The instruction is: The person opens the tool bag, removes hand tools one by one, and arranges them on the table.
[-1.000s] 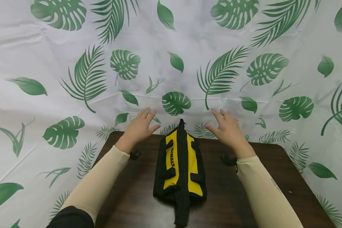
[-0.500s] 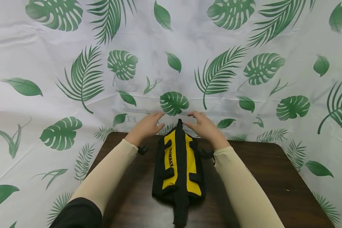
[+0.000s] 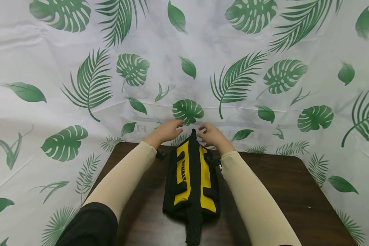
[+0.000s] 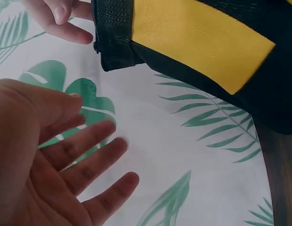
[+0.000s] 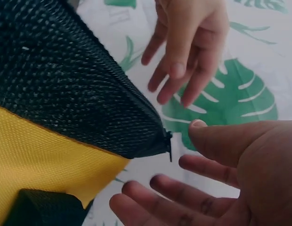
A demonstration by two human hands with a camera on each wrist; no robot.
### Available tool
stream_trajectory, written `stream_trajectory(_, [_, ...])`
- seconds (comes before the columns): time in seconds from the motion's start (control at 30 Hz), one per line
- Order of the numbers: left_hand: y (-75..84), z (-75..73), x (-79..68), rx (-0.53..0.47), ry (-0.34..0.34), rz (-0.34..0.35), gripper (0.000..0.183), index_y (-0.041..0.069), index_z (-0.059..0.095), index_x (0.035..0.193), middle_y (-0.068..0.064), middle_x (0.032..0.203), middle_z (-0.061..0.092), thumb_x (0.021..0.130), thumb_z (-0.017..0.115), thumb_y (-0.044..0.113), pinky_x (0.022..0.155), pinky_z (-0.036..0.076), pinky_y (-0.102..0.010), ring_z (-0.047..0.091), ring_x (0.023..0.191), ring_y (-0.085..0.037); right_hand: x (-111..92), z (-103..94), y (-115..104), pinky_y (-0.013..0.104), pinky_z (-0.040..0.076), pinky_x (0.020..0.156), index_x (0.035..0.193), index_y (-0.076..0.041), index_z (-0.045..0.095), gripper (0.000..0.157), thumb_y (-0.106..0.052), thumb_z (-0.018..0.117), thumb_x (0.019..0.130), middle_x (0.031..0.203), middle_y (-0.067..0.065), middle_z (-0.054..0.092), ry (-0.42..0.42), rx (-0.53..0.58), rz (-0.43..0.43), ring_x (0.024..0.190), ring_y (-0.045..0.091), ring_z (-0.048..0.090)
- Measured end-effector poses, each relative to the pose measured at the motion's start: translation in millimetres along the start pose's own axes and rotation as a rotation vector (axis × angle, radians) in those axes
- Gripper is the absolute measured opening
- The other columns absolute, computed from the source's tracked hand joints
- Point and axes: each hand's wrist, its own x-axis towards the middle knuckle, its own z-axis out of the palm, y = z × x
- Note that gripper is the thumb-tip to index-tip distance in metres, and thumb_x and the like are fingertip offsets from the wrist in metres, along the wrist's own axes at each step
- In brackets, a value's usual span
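Note:
A black and yellow zippered tool bag (image 3: 194,177), with DeWalt lettering on its side, lies lengthwise on the table. Its far end narrows to a tip with a small zipper pull (image 5: 170,145). My right hand (image 3: 213,136) is just right of that tip. In the right wrist view, thumb and fingers are spread loosely around the pull, apparently without touching it. My left hand (image 3: 166,131) hovers left of the tip, holding nothing. The left wrist view shows the left fingers (image 4: 101,162) parted and slightly bent, clear of the bag.
The dark wooden table (image 3: 270,191) has rounded far corners. Close behind it hangs a white cloth (image 3: 160,44) printed with green leaves. Black side loops (image 3: 179,188) stick out from the bag, and a black strap end (image 3: 193,234) points toward me.
Both hands have come inward from wide apart to either side of the bag's far tip. The right hand travelled farther leftward. The bag stays in place on the table.

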Motion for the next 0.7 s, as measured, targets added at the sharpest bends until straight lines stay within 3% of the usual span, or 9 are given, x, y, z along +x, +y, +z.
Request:
stream_trajectory(0.23, [4.1,0.3,22.0,-0.003,-0.086,0.047,0.041,0.005,0.059,0.155,-0.015,0.146,0.07,0.116,0.052,0.015,0.114,0.055,-0.047,0.067,0.135,-0.031,12,5.7,4,0.052,0.067,0.084,0.158,-0.008,0.053,0.048,-0.029,0.06,0.115,0.141,0.025,0.066,-0.052,-0.003,0.018,0.101,0.04,0.073])
stream_trajectory(0.4, [0.6,0.8,36.9,-0.166,-0.148,0.071,0.046,0.005,0.059,0.157,-0.018,0.145,0.071,0.113,0.049,0.0,0.11,0.058,-0.047,0.071,0.129,-0.035,19,5.4,4,0.047,0.068,0.081,0.143,-0.006,0.063,0.036,-0.027,0.06,0.115,0.135,0.024,0.071,-0.045,-0.016,0.029,0.103,0.039,0.076])
stream_trajectory(0.57, [-2.5,6.2,42.7,-0.356,-0.189,0.028,0.046,0.008,0.064,0.153,-0.019,0.142,0.071,0.109,0.054,-0.005,0.11,0.058,-0.05,0.073,0.124,-0.037,22,7.8,7,0.048,0.068,0.077,0.126,-0.002,0.066,0.024,-0.022,0.061,0.114,0.129,0.026,0.072,-0.014,-0.037,-0.007,0.102,0.042,0.077])
stream_trajectory(0.7, [1.7,7.4,48.1,-0.357,-0.213,0.008,0.041,0.008,0.066,0.15,-0.019,0.139,0.072,0.111,0.059,0.0,0.108,0.06,-0.05,0.075,0.119,-0.038,22,11.6,10,0.042,0.065,0.067,0.118,-0.003,0.067,0.017,-0.019,0.062,0.113,0.122,0.027,0.073,0.036,-0.069,-0.071,0.092,0.042,0.075])
